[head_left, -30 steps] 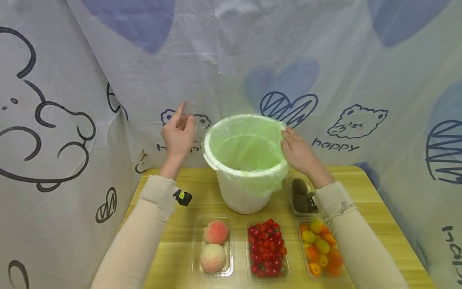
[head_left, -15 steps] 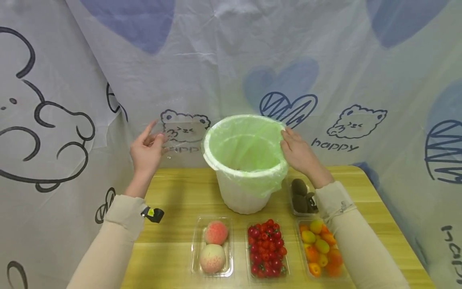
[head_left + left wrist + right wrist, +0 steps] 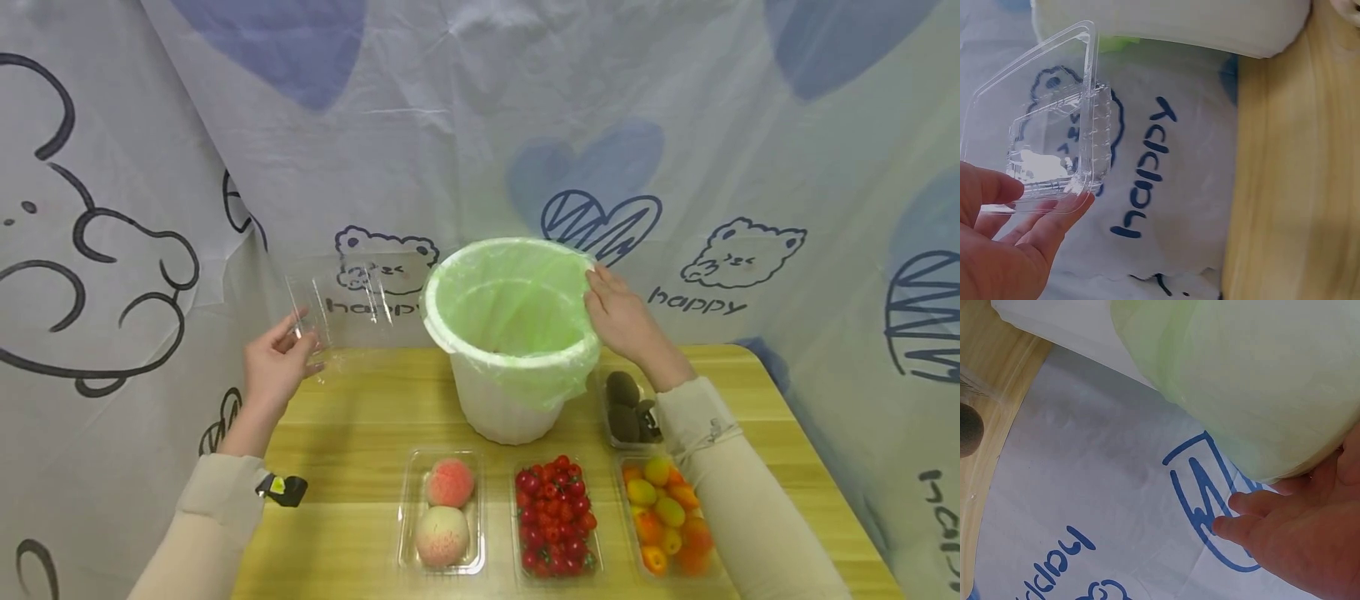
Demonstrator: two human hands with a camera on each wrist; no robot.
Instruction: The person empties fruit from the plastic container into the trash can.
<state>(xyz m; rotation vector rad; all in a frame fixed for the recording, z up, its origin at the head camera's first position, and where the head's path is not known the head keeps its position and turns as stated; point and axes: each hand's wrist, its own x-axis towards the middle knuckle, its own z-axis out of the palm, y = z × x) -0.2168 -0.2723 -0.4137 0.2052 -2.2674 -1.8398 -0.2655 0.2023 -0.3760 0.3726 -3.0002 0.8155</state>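
Left hand (image 3: 276, 367): thumb and fingertips pinch a clear plastic container (image 3: 1102, 134) by one edge, held up left of the bin, well apart from it. Container sits tilted; from my grip it reaches away and rightward, toward the bin side. Its long axis is hard to read through the transparent walls, and I cannot tell which way its open side faces.

Right hand (image 3: 624, 315): at the right rim of the white bin (image 3: 498, 404), touching the green liner (image 3: 517, 312); some fingers spread loosely outside. Whether I grip the rim, cannot tell.

Bin: upright on the wooden table (image 3: 337, 533), axis vertical, mouth up, liner folded over the rim.

Nearer me: two peaches (image 3: 442, 536) in a clear tray (image 3: 482, 533), its long axis pointing away from me; red tomatoes (image 3: 553, 518) just right of it.
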